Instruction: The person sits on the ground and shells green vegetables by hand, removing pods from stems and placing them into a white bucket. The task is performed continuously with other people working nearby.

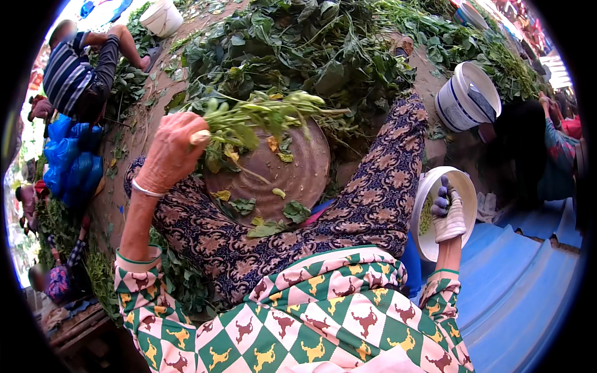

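Observation:
My left hand [176, 149], bare with a bracelet at the wrist, is closed round the stems of a leafy green bean plant [264, 118] with pods on it. The plant stretches to the right above a round brown ridged lid or tray [305, 161] between my knees. Loose green and yellowing leaves [266, 229] lie on its near part. At the right, my right hand [449, 211] wears a pale glove with dark grey fingers. It is over a white bucket [423, 239] holding green pods [426, 217]. Its fingers look curled together; whatever is in them is hidden.
A large heap of leafy plants [280, 50] lies beyond the tray. Another white bucket [457, 102] stands at the right, near blue corrugated sheeting [510, 267]. Blue plastic bags [71, 155] and a seated person [81, 68] are at the left.

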Available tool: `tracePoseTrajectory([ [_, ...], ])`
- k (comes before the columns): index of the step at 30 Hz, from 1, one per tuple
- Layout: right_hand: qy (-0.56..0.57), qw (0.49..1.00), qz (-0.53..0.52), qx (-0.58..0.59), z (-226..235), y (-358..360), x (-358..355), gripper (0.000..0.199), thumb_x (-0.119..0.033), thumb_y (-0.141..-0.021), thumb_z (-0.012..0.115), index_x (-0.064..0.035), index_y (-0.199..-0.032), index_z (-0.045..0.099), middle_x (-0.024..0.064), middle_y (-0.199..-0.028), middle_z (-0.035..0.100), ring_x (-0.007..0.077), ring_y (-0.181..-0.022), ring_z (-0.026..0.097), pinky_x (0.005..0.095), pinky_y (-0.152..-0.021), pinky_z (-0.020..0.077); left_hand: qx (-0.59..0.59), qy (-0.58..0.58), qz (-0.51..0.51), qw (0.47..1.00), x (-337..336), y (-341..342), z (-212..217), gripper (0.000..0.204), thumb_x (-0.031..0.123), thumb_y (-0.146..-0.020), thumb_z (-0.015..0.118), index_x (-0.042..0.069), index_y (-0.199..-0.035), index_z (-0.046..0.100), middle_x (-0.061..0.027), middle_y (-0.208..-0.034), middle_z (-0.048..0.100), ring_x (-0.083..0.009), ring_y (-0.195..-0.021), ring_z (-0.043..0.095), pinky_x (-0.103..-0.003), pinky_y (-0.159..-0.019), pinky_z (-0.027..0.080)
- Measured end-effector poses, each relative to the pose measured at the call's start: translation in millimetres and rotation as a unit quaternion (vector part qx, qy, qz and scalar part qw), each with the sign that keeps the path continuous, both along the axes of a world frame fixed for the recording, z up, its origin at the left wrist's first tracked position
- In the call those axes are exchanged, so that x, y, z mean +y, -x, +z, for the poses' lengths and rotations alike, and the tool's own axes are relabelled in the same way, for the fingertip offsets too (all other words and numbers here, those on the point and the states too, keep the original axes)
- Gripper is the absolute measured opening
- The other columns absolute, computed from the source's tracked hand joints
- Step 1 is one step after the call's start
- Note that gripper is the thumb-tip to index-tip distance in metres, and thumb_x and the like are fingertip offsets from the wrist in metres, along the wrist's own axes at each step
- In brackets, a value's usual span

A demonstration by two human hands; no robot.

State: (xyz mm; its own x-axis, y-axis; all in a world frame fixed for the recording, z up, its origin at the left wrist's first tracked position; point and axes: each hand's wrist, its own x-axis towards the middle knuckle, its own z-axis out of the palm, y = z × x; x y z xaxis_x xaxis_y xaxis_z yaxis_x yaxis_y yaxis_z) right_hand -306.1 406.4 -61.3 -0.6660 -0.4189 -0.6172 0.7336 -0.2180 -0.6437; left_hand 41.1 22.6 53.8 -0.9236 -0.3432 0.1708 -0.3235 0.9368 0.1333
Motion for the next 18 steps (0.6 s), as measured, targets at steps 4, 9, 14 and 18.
tracePoseTrajectory([
  [4,-0.155,0.980,-0.123,0.025,-40,6,28,0.015,-0.024,-0.089,0.058,-0.0108,-0.096,0.062,-0.0017,-0.075,0.058,0.0065,-0.054,0.050,0.0174,-0.043,0.0414,0.039,0.021,0.119,0.992,-33,-80,31,0.010,0.002,-0.077,0.062,0.001,-0.082,0.054,-0.0129,-0.086,0.057,-0.0323,-0.080,0.056,-0.038,-0.072,0.043],
  [9,-0.221,0.967,-0.126,0.008,-101,11,78,0.023,-0.030,-0.087,0.060,-0.0139,-0.103,0.061,-0.0008,-0.096,0.059,0.0144,-0.080,0.055,0.0332,-0.069,0.0498,0.117,-0.093,0.318,0.936,-86,-202,33,0.014,0.012,-0.083,0.065,0.002,-0.091,0.060,-0.0025,-0.079,0.059,-0.0115,-0.077,0.058,-0.025,-0.068,0.045],
  [14,-0.247,0.964,-0.093,0.032,-116,1,86,0.038,-0.032,-0.089,0.056,-0.0138,-0.122,0.054,0.0017,-0.120,0.052,0.0207,-0.103,0.050,0.0417,-0.084,0.0461,0.420,-0.226,0.398,0.784,-109,-305,15,0.028,0.019,-0.086,0.063,-0.002,-0.103,0.058,-0.0083,-0.098,0.061,-0.0175,-0.086,0.061,-0.028,-0.080,0.049],
  [18,-0.192,0.975,-0.099,0.046,-128,-6,82,0.036,-0.032,-0.090,0.055,-0.0110,-0.118,0.055,0.0031,-0.105,0.059,0.0157,-0.087,0.057,0.0315,-0.074,0.0497,0.435,-0.118,0.505,0.736,-96,-438,25,0.031,0.024,-0.082,0.068,0.000,-0.100,0.061,-0.0062,-0.097,0.062,-0.0146,-0.086,0.060,-0.026,-0.075,0.048],
])
